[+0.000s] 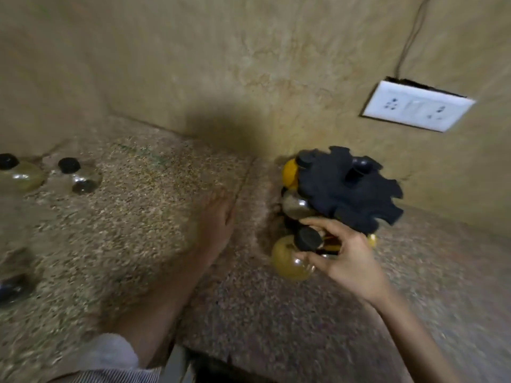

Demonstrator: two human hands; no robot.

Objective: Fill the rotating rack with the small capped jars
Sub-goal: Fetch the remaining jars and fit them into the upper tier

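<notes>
Rack partly filled, one more jar going in at right of centre
The black notched rotating rack in the counter corner holds two jars; the right hand pinches a round glass jar of yellow powder with a black cap at a lower slot, the left hand, blurred, looks spread and empty; two capped jars wait upper left, another lower left
</notes>
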